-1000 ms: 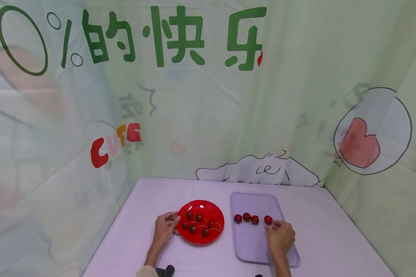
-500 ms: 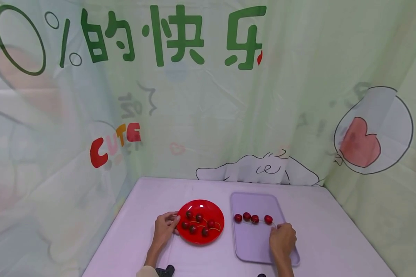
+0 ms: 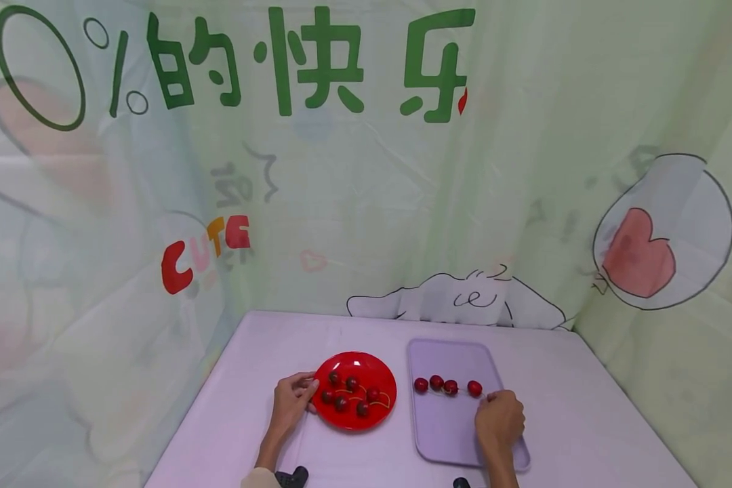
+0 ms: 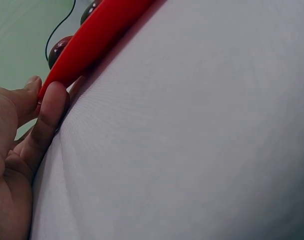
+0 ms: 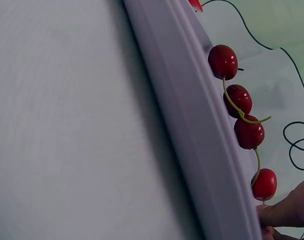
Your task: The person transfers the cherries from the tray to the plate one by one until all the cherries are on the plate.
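My left hand (image 3: 291, 401) holds the left rim of a round red plate (image 3: 355, 425), thumb at the rim and fingers below it in the left wrist view. Several dark red cherries (image 3: 341, 404) with stems lie on the plate. To the right, a lilac tray (image 3: 442, 434) carries a row of bright red cherries (image 3: 436, 382). My right hand (image 3: 500, 421), over the tray's right side, pinches the stem of the rightmost cherry (image 3: 474, 388). That cherry (image 5: 264, 184) rests close to the fingertips in the right wrist view; the stem's end is hidden by the fingers.
Plate and tray stand apart on a pale lilac table (image 3: 317, 332). Dark objects, partly seen, lie at the near edge: one by the left wrist (image 3: 293, 477), another by the right forearm (image 3: 461, 482). Printed curtains (image 3: 354, 203) enclose the back and sides.
My right hand has drawn slightly right along the stem, and its fingers have closed at the stem's end. The cherries have hardly moved. My left hand stays on the plate's rim.
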A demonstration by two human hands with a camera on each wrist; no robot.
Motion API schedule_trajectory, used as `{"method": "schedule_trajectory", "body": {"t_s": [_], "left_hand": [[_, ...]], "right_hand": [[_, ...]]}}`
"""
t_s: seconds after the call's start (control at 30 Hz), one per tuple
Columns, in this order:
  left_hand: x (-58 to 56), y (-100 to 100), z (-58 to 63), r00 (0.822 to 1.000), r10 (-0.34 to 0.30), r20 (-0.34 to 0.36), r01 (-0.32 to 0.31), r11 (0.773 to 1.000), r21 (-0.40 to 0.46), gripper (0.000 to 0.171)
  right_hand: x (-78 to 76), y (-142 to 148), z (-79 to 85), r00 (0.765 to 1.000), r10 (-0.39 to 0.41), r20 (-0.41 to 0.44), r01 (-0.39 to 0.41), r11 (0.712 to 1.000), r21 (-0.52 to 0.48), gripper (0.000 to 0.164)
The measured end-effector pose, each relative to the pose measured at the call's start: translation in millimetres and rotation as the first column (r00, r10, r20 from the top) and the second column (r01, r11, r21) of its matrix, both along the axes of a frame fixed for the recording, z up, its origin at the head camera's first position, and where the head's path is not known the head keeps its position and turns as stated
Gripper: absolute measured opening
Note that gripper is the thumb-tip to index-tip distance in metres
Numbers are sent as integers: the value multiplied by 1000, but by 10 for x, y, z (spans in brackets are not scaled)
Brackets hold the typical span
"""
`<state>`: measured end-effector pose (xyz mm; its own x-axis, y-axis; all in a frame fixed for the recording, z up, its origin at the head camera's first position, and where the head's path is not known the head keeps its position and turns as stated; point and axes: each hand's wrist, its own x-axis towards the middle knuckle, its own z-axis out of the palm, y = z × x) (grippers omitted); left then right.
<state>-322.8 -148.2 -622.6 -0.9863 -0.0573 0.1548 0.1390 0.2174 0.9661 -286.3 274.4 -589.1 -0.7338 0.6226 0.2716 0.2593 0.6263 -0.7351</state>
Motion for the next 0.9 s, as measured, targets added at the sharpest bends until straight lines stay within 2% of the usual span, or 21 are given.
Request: {"method": "schedule_trajectory", "body": {"t_s": [0.63,0.9], "left_hand": [[-17,-16,-1,1000,-13,-14,13,1000,9,36],[5,-7,20,1000,-14,-12,14,1000,2,35]], "right_hand": [[24,2,47,999,-33,-18,31,996,-81,17],[84,14,70,998,-38,-59,30,992,-123,15]]}}
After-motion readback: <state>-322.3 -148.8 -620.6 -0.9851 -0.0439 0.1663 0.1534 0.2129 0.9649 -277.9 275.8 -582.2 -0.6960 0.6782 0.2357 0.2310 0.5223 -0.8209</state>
